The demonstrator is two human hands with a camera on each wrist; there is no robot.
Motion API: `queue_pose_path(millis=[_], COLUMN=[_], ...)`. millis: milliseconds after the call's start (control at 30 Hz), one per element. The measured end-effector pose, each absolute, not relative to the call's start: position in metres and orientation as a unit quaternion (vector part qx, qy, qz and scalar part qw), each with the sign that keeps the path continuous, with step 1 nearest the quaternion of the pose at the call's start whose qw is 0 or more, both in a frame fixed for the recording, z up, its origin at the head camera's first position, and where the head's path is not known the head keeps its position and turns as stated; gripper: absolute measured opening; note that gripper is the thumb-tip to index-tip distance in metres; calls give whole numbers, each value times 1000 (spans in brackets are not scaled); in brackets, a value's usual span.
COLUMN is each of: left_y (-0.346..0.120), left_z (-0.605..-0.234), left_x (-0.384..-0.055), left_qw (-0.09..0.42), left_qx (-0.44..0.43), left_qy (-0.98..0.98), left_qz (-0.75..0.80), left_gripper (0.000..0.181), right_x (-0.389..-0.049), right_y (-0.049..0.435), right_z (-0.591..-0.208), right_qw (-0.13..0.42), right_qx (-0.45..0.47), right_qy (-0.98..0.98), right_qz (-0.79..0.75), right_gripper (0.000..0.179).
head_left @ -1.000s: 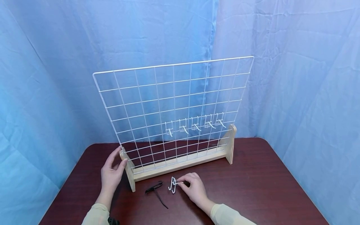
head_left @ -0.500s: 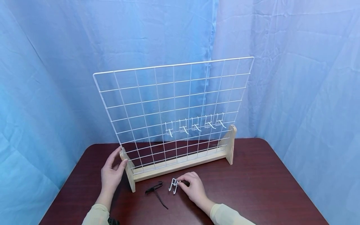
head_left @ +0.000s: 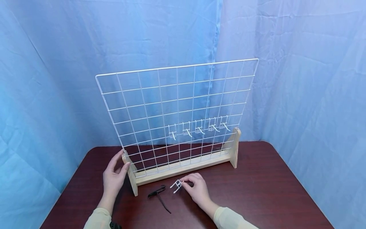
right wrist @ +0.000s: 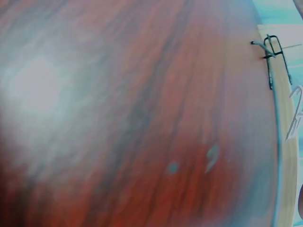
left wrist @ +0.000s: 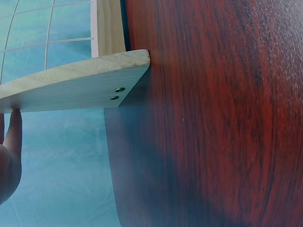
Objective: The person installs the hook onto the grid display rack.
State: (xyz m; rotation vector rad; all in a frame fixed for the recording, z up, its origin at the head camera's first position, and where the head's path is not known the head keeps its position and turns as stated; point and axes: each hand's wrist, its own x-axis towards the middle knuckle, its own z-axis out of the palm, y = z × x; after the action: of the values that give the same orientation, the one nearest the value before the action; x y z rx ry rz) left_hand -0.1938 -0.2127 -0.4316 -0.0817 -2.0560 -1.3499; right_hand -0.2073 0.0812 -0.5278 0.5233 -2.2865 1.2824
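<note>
My right hand (head_left: 199, 190) pinches a white wire hook (head_left: 178, 183) by its arm, low in front of the stand. Two bent prongs of the hook point left and down. My left hand (head_left: 112, 178) grips the left end piece (head_left: 130, 175) of the wooden stand, thumb in front and fingers at the outer side. In the left wrist view its fingers touch that end board (left wrist: 80, 90). Upright in the stand is a white wire grid panel (head_left: 177, 67). Several white hooks (head_left: 199, 129) hang in a row on its lower right half.
A black wire hook (head_left: 156, 192) lies on the dark red table (head_left: 266, 184), between my hands. The stand's wooden base (head_left: 183, 169) runs across behind it. Blue curtains (head_left: 57, 63) surround the table at the back and sides.
The white hook in my right hand has turned, its prongs swinging from downward to leftward. My left hand, the stand and the black hook stay in place.
</note>
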Motion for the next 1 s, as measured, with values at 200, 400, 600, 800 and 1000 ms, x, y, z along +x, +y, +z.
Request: queue_pose_path(millis=[200,400,600,800,1000], left_y=[-213,-213,-213,-214,-214], left_z=[-431,-432,-433,-435,-435], left_x=[-193,-194,-196,-196,-197], left_qw=[335,338,344,346,344], left_qx=[-34,-38,-42,-47,-47], left_qy=[-790,-788,-783,-775,-776], left_qz=[-512,-514,-516,-526,-527], left_gripper=[55,55,55,55,55], right_x=[-207,-209,-214,-218,-220], right_y=[78,74,70,64,59], right_z=[-517,-507,-499,-487,-473], right_qw=[232,249,278,305,330], right_qx=[173,168,178,183,179], right_qy=[-820,-801,-780,-763,-750], right_qz=[494,518,531,539,544], right_gripper=[17,17,16,13,13])
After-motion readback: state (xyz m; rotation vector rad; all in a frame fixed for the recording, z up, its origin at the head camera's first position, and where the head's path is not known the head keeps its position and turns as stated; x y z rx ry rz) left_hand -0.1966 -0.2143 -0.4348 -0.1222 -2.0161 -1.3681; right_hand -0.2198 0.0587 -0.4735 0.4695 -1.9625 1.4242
